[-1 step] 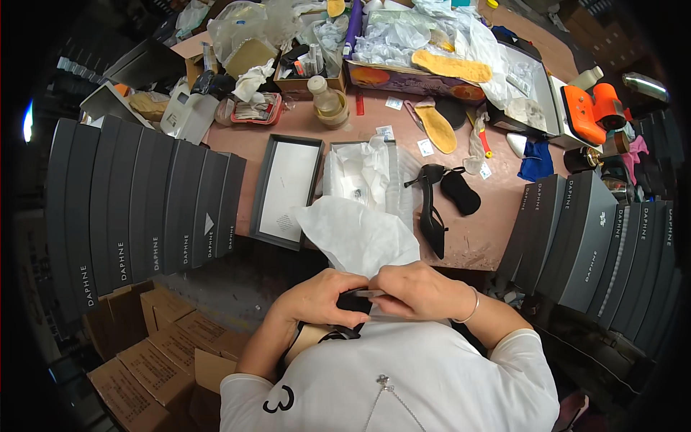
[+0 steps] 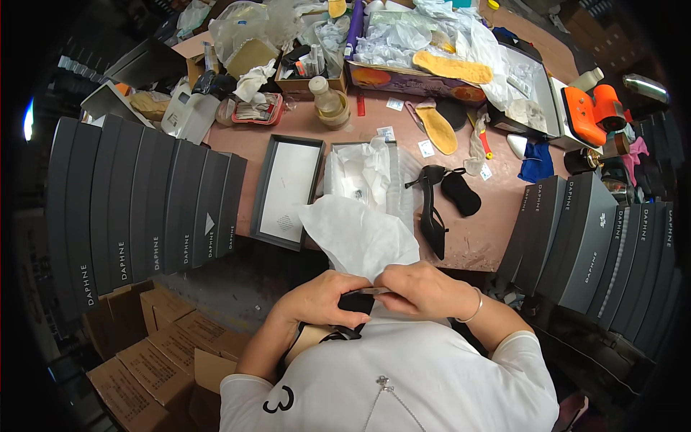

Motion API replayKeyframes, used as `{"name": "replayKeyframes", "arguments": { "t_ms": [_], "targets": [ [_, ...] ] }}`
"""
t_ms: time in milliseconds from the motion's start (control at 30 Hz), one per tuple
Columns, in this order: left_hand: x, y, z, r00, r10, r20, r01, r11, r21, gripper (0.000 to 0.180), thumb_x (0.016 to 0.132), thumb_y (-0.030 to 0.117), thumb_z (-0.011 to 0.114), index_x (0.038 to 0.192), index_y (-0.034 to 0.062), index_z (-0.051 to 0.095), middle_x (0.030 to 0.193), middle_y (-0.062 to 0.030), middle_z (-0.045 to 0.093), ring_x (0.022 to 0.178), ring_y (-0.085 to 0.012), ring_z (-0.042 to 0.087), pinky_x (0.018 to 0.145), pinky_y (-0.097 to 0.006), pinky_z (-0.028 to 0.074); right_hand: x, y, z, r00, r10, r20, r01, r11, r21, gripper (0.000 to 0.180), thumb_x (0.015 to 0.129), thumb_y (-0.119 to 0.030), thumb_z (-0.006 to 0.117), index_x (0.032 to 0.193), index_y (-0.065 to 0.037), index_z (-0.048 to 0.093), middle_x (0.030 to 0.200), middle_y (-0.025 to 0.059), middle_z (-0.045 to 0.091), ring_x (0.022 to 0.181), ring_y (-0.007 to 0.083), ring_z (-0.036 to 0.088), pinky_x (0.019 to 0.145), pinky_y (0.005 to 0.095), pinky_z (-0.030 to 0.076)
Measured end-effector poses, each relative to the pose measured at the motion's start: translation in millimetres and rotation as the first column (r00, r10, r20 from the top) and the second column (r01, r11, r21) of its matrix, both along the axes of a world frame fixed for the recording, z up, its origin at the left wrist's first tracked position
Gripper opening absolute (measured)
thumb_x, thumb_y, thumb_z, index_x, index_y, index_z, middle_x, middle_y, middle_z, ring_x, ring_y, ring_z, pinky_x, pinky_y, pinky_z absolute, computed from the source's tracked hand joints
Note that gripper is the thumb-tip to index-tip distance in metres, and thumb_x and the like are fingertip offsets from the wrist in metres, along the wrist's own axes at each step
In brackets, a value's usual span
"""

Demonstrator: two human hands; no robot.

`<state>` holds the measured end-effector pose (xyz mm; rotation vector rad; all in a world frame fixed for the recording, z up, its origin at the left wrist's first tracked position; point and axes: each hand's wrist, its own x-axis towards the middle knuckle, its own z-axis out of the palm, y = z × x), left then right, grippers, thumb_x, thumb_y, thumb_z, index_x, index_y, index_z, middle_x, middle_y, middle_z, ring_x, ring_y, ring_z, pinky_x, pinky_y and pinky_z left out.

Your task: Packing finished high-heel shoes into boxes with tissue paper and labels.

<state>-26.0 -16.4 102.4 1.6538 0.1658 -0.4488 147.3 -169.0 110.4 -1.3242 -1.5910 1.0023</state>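
Close to my chest, my left hand [image 2: 327, 301] is closed round a black shoe [image 2: 356, 302], whose beige insole shows beside my left forearm. My right hand [image 2: 417, 289] meets it from the right, with the fingers curled and pressed together. Between the hands a thin greyish strip [image 2: 374, 291] sticks out of the right fingers against the shoe; its kind is not clear. Beyond the hands, a white sheet of tissue paper [image 2: 363, 234] hangs from an open grey shoebox [image 2: 329, 183]. To the right of that box lies another black heeled shoe [image 2: 430, 209] on the table.
A grey box lid [image 2: 288, 191] lies left of the shoebox. Stacks of dark shoeboxes stand at the left [image 2: 144, 209] and right [image 2: 576, 245]. A black oval pad [image 2: 461, 193], yellow insoles [image 2: 436, 129], a bottle [image 2: 324, 97] and a paper-filled carton [image 2: 414, 79] lie farther back.
My right hand has shifted very slightly to the right and the thin strip has tilted a little. The left hand and the shoe look the same.
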Motion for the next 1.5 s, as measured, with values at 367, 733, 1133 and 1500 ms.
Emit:
{"name": "replayKeyframes", "arguments": {
  "t_ms": [367,733,1133,1500],
  "targets": [
    [-4.3,-3.6,0.1,0.999,0.015,0.053,-0.017,0.999,0.044,0.038,0.069,0.023,0.075,0.095,-0.0018,0.063,0.078,-0.0105,0.063,0.067,-0.0205,0.061,0.064,-0.029,0.049,2.4,-10.0,-2.5,0.998,0.038,-0.055,-0.041,0.998,-0.051,0.015,0.085,-0.011,0.064,0.093,-0.001,0.056,0.075,0.0140,0.058,0.064,0.0334,0.059,0.057,0.0385,0.047],
    [-10.4,-5.2,-0.1,0.999,-0.032,0.009,0.031,0.997,0.072,0.047,0.070,0.026,0.075,0.105,-0.0036,0.062,0.089,-0.0182,0.065,0.078,-0.0294,0.064,0.072,-0.032,0.050,-6.3,-20.2,-16.4,0.996,-0.068,-0.053,0.067,0.998,-0.019,0.011,0.081,-0.008,0.067,0.085,-0.001,0.059,0.065,0.0093,0.055,0.053,0.0259,0.055,0.050,0.0318,0.044],
    [-11.8,-4.3,-1.2,0.996,0.049,0.079,-0.051,0.998,0.026,0.040,0.070,0.024,0.075,0.097,-0.0026,0.063,0.079,-0.0145,0.063,0.068,-0.0265,0.060,0.064,-0.031,0.048,-9.3,-30.5,-18.8,0.994,-0.102,-0.044,0.097,0.989,-0.108,0.014,0.081,-0.010,0.067,0.085,-0.001,0.057,0.067,0.0119,0.055,0.055,0.0288,0.056,0.052,0.0343,0.045],
    [-8.9,-3.1,-3.9,0.996,0.076,0.054,-0.075,0.997,-0.017,0.038,0.068,0.023,0.077,0.093,-0.0021,0.063,0.078,-0.0127,0.063,0.068,-0.0232,0.062,0.063,-0.030,0.048,-2.0,-25.5,-10.8,0.999,0.007,-0.045,-0.014,0.986,-0.165,0.014,0.083,-0.011,0.064,0.088,0.000,0.057,0.068,0.0122,0.055,0.056,0.0305,0.056,0.053,0.0357,0.045]
  ]
}}
